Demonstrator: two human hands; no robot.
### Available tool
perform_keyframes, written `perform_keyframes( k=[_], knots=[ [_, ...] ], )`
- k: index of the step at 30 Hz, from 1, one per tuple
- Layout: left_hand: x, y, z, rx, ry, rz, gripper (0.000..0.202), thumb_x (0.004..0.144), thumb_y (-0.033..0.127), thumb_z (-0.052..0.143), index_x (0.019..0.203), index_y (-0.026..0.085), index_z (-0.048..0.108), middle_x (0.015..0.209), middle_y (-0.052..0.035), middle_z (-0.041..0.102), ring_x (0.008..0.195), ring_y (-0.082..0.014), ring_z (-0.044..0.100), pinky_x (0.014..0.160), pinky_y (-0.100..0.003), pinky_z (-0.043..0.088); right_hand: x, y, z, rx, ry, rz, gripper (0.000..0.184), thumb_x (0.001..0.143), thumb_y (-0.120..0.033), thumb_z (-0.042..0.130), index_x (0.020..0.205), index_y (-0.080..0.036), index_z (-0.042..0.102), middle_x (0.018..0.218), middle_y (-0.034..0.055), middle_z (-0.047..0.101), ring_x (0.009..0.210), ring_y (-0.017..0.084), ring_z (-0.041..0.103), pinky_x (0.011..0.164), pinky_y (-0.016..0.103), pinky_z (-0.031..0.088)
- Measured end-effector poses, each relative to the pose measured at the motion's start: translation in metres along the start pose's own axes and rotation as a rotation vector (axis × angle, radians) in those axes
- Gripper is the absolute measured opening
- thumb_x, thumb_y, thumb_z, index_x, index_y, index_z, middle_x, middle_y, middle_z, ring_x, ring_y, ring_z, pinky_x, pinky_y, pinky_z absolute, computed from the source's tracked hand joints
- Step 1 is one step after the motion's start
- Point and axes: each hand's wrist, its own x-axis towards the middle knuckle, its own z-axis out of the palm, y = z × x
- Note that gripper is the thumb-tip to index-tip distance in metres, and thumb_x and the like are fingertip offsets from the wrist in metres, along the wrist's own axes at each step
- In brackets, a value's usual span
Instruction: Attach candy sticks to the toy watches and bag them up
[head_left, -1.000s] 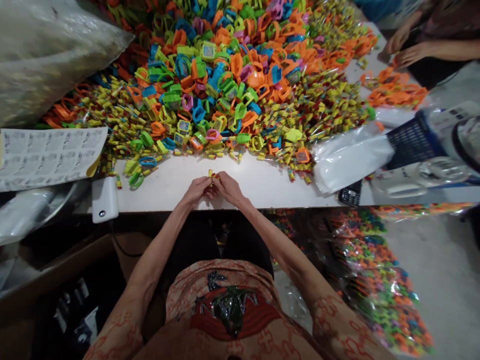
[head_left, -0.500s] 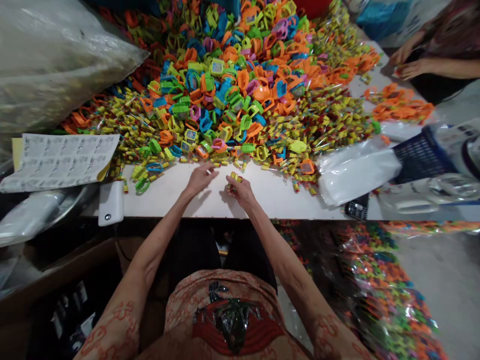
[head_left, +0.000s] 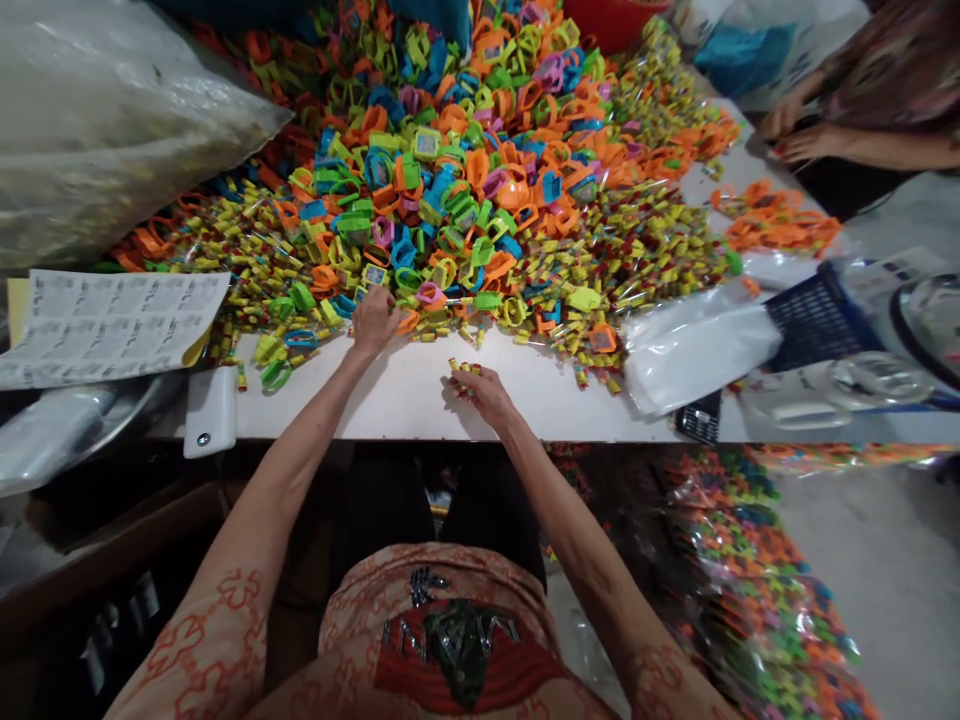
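Note:
My left hand [head_left: 376,320] is at the near edge of a heap of plastic toy watches [head_left: 427,145], with its fingers bent down and closed among the pieces. Whatever the fingertips pinch is hidden. Just above the white table, my right hand [head_left: 487,396] is closed around a small bunch of yellow-and-red wrapped candy rolls [head_left: 465,368], their ends poking out past the thumb. More of these candy rolls [head_left: 262,250] lie loose left of the watches, and another mound of wrapped candy rolls [head_left: 645,245] spreads to the right.
A large clear bag [head_left: 127,130] and a printed label sheet [head_left: 120,318] are at left, above a white power bank [head_left: 210,412]. Clear plastic bags [head_left: 697,350], a blue basket [head_left: 821,315] and a phone [head_left: 699,415] are at right. Another person's hands [head_left: 799,135] work at far right.
My left hand has moved left and away from me, from beside my right hand into the heap's edge. My right hand stays near the same spot, still holding the candy rolls.

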Motion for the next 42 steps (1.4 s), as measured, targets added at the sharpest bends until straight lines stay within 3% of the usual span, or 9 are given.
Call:
perform_keyframes(
  k=[6, 10, 13, 16, 18, 22, 25, 30, 42],
  knots=[
    [-0.014, 0.002, 0.010, -0.205, -0.029, -0.217, 0.028, 0.078, 0.022, 0.067, 0.105, 0.018, 0.068, 0.095, -0.0064, 0.071, 0.091, -0.0239, 0.065, 0.078, -0.031, 0.043, 0.000, 0.006, 0.012, -0.019, 0.061, -0.043, 0.037, 0.056, -0.040, 0.088, 0.072, -0.017, 0.064, 0.068, 0.0033, 0.071, 0.048, 0.009, 0.055, 0.044, 0.021, 0.041],
    [-0.015, 0.002, 0.008, -0.510, 0.003, -0.265, 0.011, 0.071, 0.023, 0.065, 0.081, 0.018, 0.064, 0.077, 0.0002, 0.064, 0.073, -0.0157, 0.055, 0.068, -0.027, 0.039, -0.002, 0.007, 0.018, -0.047, 0.097, -0.057, 0.041, 0.055, -0.042, 0.087, 0.074, -0.019, 0.060, 0.067, 0.0012, 0.070, 0.048, 0.010, 0.055, 0.045, 0.022, 0.042],
    [-0.025, 0.003, 0.000, -0.584, 0.045, -0.215, 0.019, 0.072, 0.029, 0.067, 0.069, 0.020, 0.051, 0.066, 0.0045, 0.049, 0.065, -0.0126, 0.045, 0.063, -0.026, 0.034, -0.004, 0.003, 0.021, -0.056, 0.110, -0.097, 0.044, 0.055, -0.047, 0.087, 0.073, -0.020, 0.058, 0.064, -0.0007, 0.067, 0.046, 0.008, 0.050, 0.044, 0.023, 0.038],
    [-0.049, 0.009, -0.009, -0.510, 0.040, -0.127, 0.035, 0.076, 0.038, 0.072, 0.066, 0.022, 0.042, 0.063, 0.0051, 0.043, 0.064, -0.0124, 0.041, 0.062, -0.026, 0.033, -0.009, -0.006, 0.026, -0.082, 0.109, -0.163, 0.045, 0.060, -0.053, 0.085, 0.072, -0.020, 0.057, 0.061, -0.0018, 0.064, 0.043, 0.007, 0.045, 0.043, 0.023, 0.034],
    [-0.073, 0.016, -0.013, -0.427, 0.010, -0.060, 0.037, 0.080, 0.041, 0.072, 0.067, 0.022, 0.043, 0.064, 0.0042, 0.047, 0.065, -0.0131, 0.044, 0.065, -0.027, 0.035, -0.014, -0.014, 0.030, -0.114, 0.101, -0.218, 0.045, 0.061, -0.055, 0.085, 0.072, -0.020, 0.058, 0.061, -0.0021, 0.063, 0.043, 0.007, 0.044, 0.043, 0.023, 0.034],
    [-0.122, 0.029, -0.014, -0.358, -0.017, 0.092, 0.021, 0.086, 0.037, 0.070, 0.081, 0.021, 0.058, 0.080, -0.0014, 0.064, 0.078, -0.0167, 0.057, 0.077, -0.029, 0.043, -0.030, -0.029, 0.033, -0.253, 0.005, -0.315, 0.045, 0.062, -0.057, 0.086, 0.071, -0.020, 0.062, 0.057, -0.0046, 0.055, 0.048, 0.008, 0.045, 0.045, 0.024, 0.038],
    [-0.143, 0.034, -0.012, -0.347, -0.070, 0.149, 0.013, 0.091, 0.033, 0.067, 0.088, 0.021, 0.063, 0.088, -0.0045, 0.069, 0.085, -0.0187, 0.062, 0.083, -0.030, 0.045, -0.042, -0.034, 0.031, -0.354, -0.079, -0.315, 0.045, 0.062, -0.058, 0.086, 0.069, -0.019, 0.063, 0.056, -0.0055, 0.049, 0.049, 0.008, 0.042, 0.046, 0.023, 0.036],
    [-0.151, 0.037, -0.013, -0.194, -0.116, 0.192, 0.012, 0.092, 0.031, 0.068, 0.086, 0.021, 0.064, 0.089, -0.0057, 0.071, 0.087, -0.0212, 0.063, 0.090, -0.035, 0.043, -0.055, -0.033, 0.024, -0.461, -0.066, -0.324, 0.046, 0.065, -0.060, 0.083, 0.067, -0.018, 0.063, 0.058, -0.0045, 0.046, 0.056, 0.009, 0.041, 0.048, 0.023, 0.031],
    [-0.156, 0.035, -0.019, -0.012, -0.047, 0.423, 0.009, 0.094, 0.026, 0.063, 0.088, 0.020, 0.066, 0.086, -0.0062, 0.071, 0.079, -0.0221, 0.063, 0.080, -0.036, 0.041, -0.057, -0.025, 0.020, -0.533, -0.054, -0.321, 0.048, 0.068, -0.063, 0.076, 0.068, -0.018, 0.059, 0.058, -0.0056, 0.040, 0.058, 0.009, 0.036, 0.053, 0.026, 0.029]
  ],
)
